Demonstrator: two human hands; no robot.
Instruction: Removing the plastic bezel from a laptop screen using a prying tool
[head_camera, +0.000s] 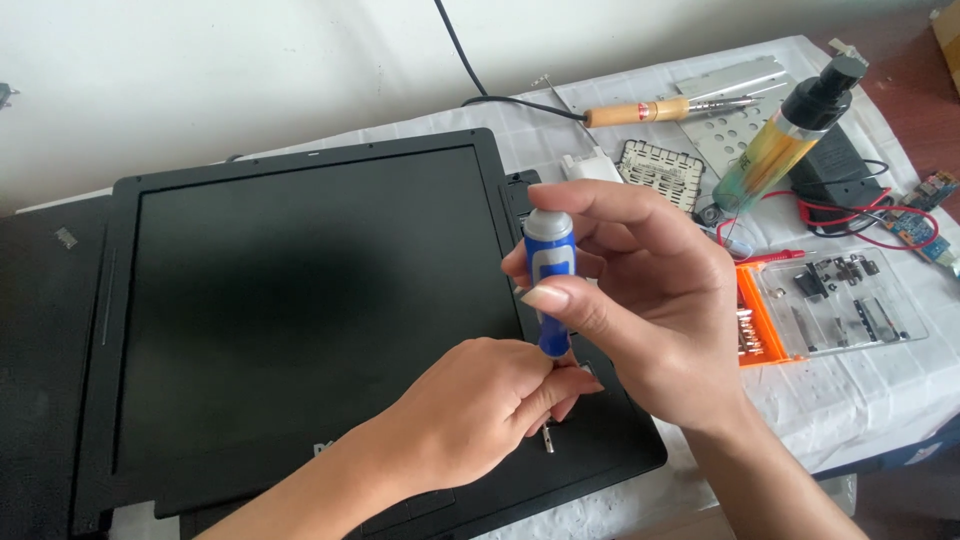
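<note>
Two hands work at the laptop's (300, 310) right edge, right hand (640, 300) gripping an upright blue screwdriver (549, 275), left hand (480, 410) pinching its tip near a loose screw (548, 438); a tilted driver could slip and scratch the bezel.

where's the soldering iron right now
In the head view the soldering iron lies at the far right of the table, past the laptop screen, its tip resting on a perforated metal plate beside the pump bottle.
</note>
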